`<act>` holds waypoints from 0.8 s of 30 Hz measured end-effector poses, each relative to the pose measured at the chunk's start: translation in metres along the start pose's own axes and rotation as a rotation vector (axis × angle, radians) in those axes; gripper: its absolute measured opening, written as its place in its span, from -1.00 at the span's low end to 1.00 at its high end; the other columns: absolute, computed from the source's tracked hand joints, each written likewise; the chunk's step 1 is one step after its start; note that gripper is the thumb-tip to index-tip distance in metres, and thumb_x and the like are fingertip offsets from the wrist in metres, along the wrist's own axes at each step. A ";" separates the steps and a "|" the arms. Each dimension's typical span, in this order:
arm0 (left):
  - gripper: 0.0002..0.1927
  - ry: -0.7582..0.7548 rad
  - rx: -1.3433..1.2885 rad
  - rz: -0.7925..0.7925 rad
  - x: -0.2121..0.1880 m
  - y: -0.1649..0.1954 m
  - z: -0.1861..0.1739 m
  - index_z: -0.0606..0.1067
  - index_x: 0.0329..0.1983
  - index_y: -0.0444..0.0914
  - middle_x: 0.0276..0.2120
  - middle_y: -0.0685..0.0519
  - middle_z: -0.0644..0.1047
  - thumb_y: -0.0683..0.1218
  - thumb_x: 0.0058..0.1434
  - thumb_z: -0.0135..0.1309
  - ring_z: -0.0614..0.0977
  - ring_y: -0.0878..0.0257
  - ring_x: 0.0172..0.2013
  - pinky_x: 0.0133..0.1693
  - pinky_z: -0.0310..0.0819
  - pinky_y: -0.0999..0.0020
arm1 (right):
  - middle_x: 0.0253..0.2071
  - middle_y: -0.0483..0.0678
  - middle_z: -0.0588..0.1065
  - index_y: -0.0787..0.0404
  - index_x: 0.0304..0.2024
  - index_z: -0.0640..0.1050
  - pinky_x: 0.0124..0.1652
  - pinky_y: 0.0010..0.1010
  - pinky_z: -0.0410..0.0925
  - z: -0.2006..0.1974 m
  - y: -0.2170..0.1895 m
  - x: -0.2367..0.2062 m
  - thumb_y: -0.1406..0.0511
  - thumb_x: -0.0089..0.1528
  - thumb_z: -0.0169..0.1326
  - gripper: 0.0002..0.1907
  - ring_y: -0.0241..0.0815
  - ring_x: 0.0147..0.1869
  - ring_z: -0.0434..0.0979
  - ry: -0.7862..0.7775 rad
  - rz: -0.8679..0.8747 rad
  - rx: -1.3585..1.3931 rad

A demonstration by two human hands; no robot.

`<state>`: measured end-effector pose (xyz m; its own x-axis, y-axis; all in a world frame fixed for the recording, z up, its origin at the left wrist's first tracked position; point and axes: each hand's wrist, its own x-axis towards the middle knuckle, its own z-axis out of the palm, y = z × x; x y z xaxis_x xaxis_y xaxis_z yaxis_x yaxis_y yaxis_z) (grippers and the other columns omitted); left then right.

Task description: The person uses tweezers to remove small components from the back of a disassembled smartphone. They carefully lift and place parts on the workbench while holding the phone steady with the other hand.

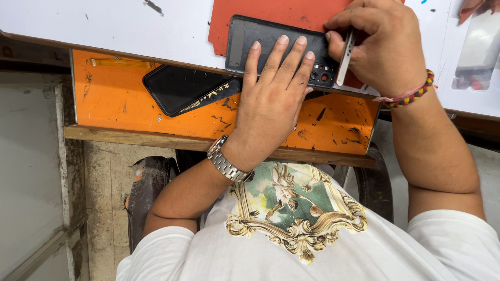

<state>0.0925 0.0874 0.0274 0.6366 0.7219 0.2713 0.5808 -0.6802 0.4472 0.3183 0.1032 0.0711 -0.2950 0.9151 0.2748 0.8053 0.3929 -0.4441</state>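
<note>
A dark phone (271, 39) lies back side up on a red mat (281, 13), its camera cluster at the right end. My left hand (273, 99) rests flat with its fingers pressing on the phone's back. My right hand (383, 44) pinches a thin silver metal tool (345, 60) held against the phone's right edge beside the cameras. A steel watch is on my left wrist and a beaded bracelet on my right.
A second black phone (179, 88) with a flat cable lies on an orange pull-out shelf (114, 99) under the white tabletop (104, 26). A clear plastic piece (476, 49) sits at the far right. The bench edge is close to my chest.
</note>
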 end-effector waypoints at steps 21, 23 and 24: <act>-0.51 -0.013 -0.002 0.002 0.001 -0.002 -0.001 0.40 0.39 -0.30 0.42 -0.11 0.32 0.01 0.48 0.06 0.25 -0.01 0.45 0.46 -0.14 -0.20 | -0.16 0.07 0.54 0.36 -0.12 0.63 -0.12 -0.31 0.40 -0.005 0.008 -0.007 0.50 0.26 0.33 -0.83 -0.03 -0.11 0.53 0.004 -0.040 -0.013; -0.51 -0.015 0.002 0.002 0.001 -0.002 -0.001 0.40 0.39 -0.29 0.42 -0.10 0.32 0.01 0.48 0.05 0.25 -0.01 0.45 0.46 -0.14 -0.20 | -0.15 0.06 0.53 0.35 -0.10 0.63 -0.11 -0.33 0.39 -0.002 0.008 -0.010 0.53 0.28 0.27 -0.85 -0.05 -0.10 0.53 0.024 -0.051 -0.022; -0.51 -0.012 0.005 0.003 0.001 -0.002 -0.001 0.40 0.39 -0.29 0.42 -0.10 0.32 0.02 0.48 0.05 0.25 -0.01 0.45 0.46 -0.14 -0.20 | -0.13 0.06 0.53 0.35 -0.09 0.63 -0.11 -0.36 0.40 -0.002 0.008 -0.011 0.55 0.29 0.22 -0.85 -0.07 -0.08 0.54 0.035 -0.051 -0.020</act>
<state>0.0920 0.0897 0.0275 0.6441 0.7186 0.2622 0.5815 -0.6826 0.4425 0.3297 0.0958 0.0663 -0.3174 0.8903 0.3266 0.7998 0.4364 -0.4121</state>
